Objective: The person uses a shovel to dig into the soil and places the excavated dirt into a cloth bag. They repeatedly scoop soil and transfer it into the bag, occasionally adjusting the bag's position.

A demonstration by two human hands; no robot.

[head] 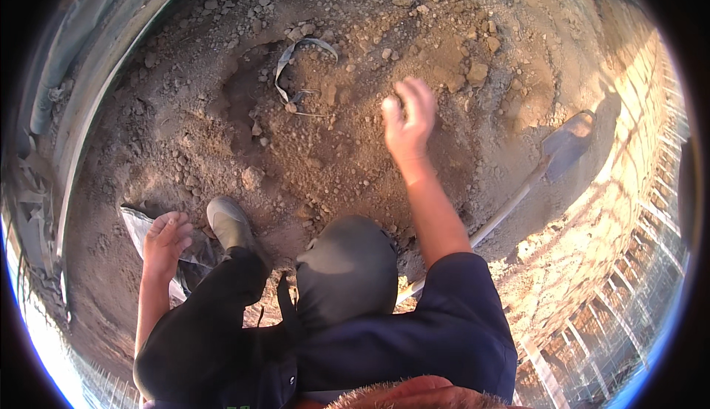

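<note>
My right hand (411, 112) is over the loose brown soil (355, 148), slightly blurred. Its fingers are bent, with a gap between thumb and fingers, and I see nothing held there. By my left boot (228, 220), my left hand (167, 237) has its fingers loosely curled; whether something small is pinched in them is unclear. Below and behind that hand lies a white and dark plastic sack (136, 226), partly hidden by my hand and leg. A thin pale strap (283, 68) curves out of the soil beside a shallow, shaded hollow (241, 93).
On the right, a shovel (568, 143) lies on the ground, its handle running back beneath my arm. Stones and clods (477, 73) are scattered ahead. A grey pipe (61, 54) and a long curved edge (100, 93) border the left. Wire fencing (638, 298) stands at lower right.
</note>
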